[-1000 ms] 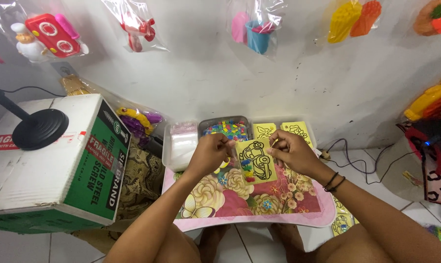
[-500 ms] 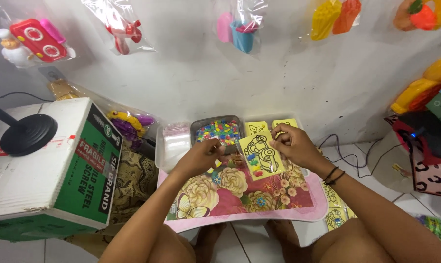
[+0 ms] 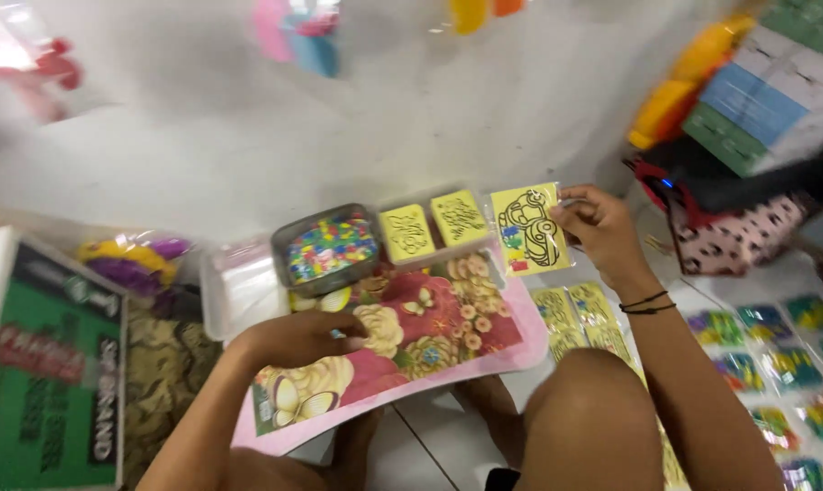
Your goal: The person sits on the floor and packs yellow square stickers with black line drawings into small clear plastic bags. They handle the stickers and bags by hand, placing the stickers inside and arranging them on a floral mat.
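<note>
My right hand (image 3: pixel 600 232) holds a yellow card with a black line drawing in a clear sleeve (image 3: pixel 529 230) by its right edge, out to the right of a flowered pink mat (image 3: pixel 402 345). My left hand (image 3: pixel 295 338) rests on the mat's left part, fingers curled; whether it holds something small I cannot tell. Behind the mat stands a grey tray of small coloured pieces (image 3: pixel 328 248) and beside it two more yellow cards (image 3: pixel 434 225).
A green and white carton (image 3: pixel 43 355) stands at the left. More sleeved cards (image 3: pixel 775 364) lie on the floor at the right. A clear plastic box (image 3: pixel 239 286) is left of the tray. Bagged toys hang on the white wall.
My right hand has carried the yellow card away from the mat's middle toward the right. My left hand let go of it and dropped onto the mat. The view swung right.
</note>
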